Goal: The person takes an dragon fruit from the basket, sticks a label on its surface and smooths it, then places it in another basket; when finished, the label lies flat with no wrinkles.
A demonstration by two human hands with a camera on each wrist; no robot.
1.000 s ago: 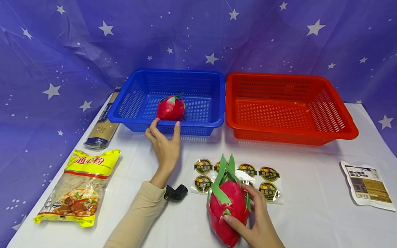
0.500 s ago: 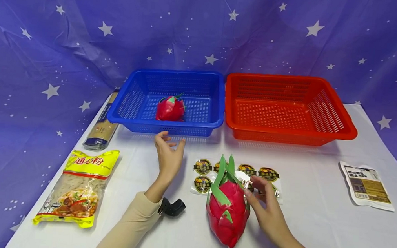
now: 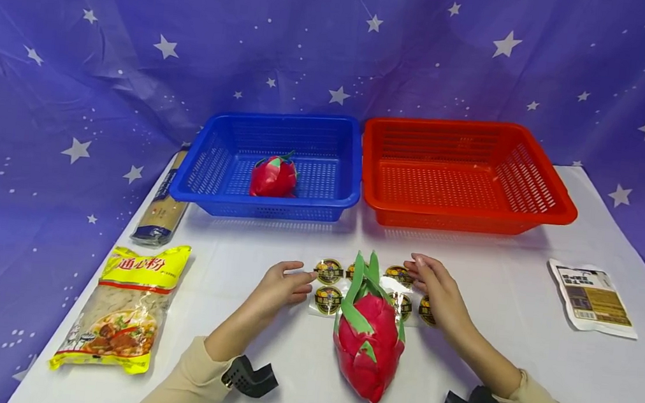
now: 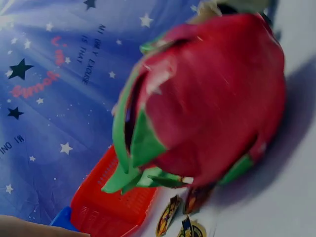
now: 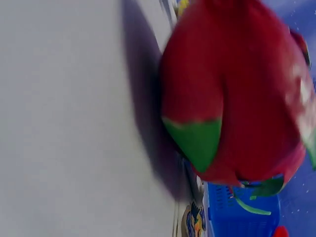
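A large red toy dragon fruit with green leaf tips lies on the white table, its leaves over a sheet of round gold-and-black stickers. To its left is my left hand, fingers loosely bent, fingertips at the sheet's left edge. My right hand hovers over or rests on the sheet's right part, covering some stickers; whether it touches is unclear. Neither hand holds anything. The dragon fruit fills much of the left wrist view, and the same dragon fruit looms large in the right wrist view.
At the back stand a blue basket with a smaller dragon fruit inside and a red basket beside it. On the left lie a yellow-topped pasta bag and a noodle packet. A white pouch lies right.
My left hand has left the blue basket's front rim and come down to the sticker sheet. My right hand has let go of the large dragon fruit and moved up and right.
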